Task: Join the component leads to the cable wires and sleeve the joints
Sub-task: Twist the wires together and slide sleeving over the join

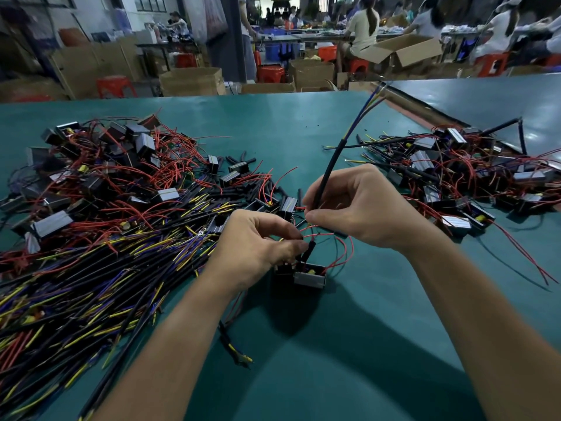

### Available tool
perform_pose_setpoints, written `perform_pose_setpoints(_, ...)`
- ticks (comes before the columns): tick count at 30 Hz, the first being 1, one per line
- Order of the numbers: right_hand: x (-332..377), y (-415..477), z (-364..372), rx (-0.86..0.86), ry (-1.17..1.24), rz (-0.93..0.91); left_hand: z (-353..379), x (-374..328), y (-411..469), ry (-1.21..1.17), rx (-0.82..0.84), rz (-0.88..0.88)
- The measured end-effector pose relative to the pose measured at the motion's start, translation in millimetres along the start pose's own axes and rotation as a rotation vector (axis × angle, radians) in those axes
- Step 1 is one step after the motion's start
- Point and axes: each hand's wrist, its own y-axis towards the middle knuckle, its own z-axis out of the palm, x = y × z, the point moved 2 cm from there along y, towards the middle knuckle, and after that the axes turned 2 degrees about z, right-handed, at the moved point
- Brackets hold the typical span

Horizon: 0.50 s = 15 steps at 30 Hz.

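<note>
Left hand [258, 241]: you pinched a red lead [324, 234] above the component [309, 278].
Right hand [358, 208]: you gripped the cable [326, 174], higher above it.
Sleeve [310, 250]: upright, just above the component.

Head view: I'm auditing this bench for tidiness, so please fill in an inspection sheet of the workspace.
Surface: green table, with small black specks towards the far edge.
Job's things: component box with red leads below the hands; black sleeve just above it.
Clutter: heap of boxes far left, second heap right, loose sleeves between them.
Hands: left hand pinches the black sleeve; right hand grips the black cable.
Cables: cut cable pile on the left, yellow and blue cores showing.
Surroundings: cardboard cartons, red stools, people at other benches.
</note>
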Motion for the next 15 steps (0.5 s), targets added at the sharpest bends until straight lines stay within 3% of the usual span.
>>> perform_pose_setpoints(15, -1.8, 1.2, 3.8, -0.048, 0.038, 0.022, -1.9, -0.9, -1.9, -0.019, 0.010, -0.016)
